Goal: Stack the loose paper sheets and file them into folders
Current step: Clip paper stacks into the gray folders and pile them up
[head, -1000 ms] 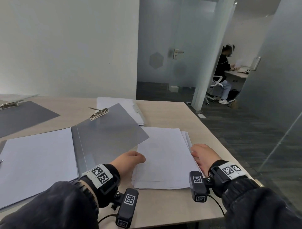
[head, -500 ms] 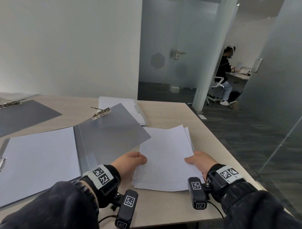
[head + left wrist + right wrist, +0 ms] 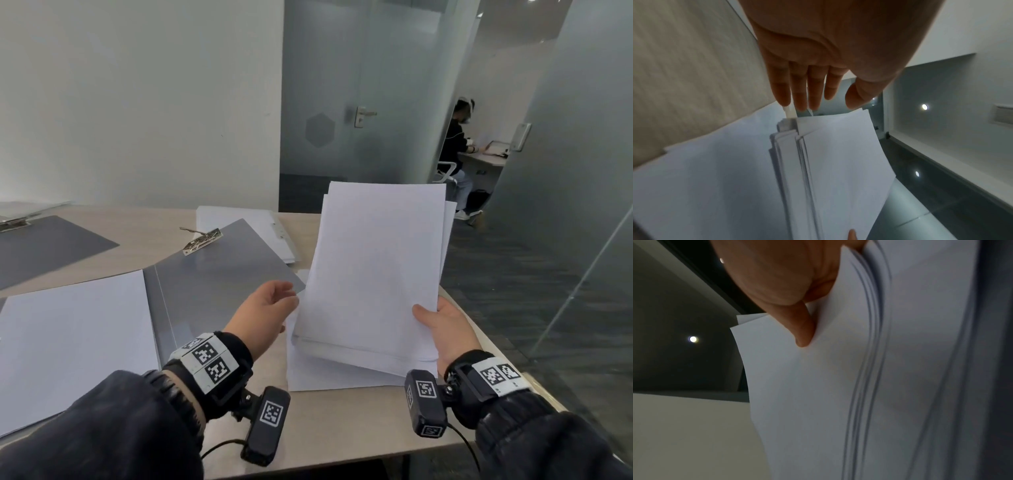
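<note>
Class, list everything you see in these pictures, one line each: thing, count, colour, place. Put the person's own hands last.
lifted paper stack: one, white, raised above the table's right side
sheets left lying: a few, white, on the table under the lifted stack
open folder: one, grey, metal clip at top, centre-left, a white sheet on its left half
second folder: one, grey, far left
closed white folder: one, behind the open folder
table: one, light wood
glass door: one, frosted, behind
seated person: one, dark top, far right room
left hand: open, beside the stack's left edge
right hand: thumb-on-top grip on the stack's lower right edge
</note>
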Available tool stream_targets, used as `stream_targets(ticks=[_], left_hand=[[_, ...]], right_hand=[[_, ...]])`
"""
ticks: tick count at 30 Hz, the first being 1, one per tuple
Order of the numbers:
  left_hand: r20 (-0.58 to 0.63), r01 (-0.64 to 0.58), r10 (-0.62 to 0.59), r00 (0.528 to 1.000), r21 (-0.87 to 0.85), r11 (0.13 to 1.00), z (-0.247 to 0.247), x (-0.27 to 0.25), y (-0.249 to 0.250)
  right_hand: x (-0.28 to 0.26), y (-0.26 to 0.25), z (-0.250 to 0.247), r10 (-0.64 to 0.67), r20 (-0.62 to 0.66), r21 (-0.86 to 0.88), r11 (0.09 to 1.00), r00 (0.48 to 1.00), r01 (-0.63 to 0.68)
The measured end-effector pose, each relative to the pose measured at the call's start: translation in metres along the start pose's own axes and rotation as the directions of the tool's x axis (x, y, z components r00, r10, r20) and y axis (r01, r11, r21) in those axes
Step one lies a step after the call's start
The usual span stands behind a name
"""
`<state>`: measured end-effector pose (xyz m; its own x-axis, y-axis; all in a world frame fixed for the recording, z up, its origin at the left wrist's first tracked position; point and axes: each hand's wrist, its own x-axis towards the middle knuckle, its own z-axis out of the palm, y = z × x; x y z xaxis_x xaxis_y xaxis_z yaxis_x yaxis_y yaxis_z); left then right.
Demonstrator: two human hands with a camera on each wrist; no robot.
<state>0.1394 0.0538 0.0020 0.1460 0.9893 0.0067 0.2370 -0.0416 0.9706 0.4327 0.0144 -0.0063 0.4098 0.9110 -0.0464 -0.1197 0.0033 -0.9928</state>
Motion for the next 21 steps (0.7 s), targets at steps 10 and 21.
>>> stream_targets(ticks=[10, 21], left_hand=[[0.138, 0.222, -0.191, 0.972, -0.263, 0.939, 0.017, -0.001, 0.003], [0.169, 0.286, -0.242, 0.955, -0.328, 0.9, 0.046, -0.001, 0.005]], right_hand=[[-0.009, 0.007, 0.002, 0.093, 0.086, 0.001, 0.996, 0.992, -0.093], [-0.001, 0.014, -0.021, 0.1, -0.071, -0.113, 0.988, 0.993, -0.107]])
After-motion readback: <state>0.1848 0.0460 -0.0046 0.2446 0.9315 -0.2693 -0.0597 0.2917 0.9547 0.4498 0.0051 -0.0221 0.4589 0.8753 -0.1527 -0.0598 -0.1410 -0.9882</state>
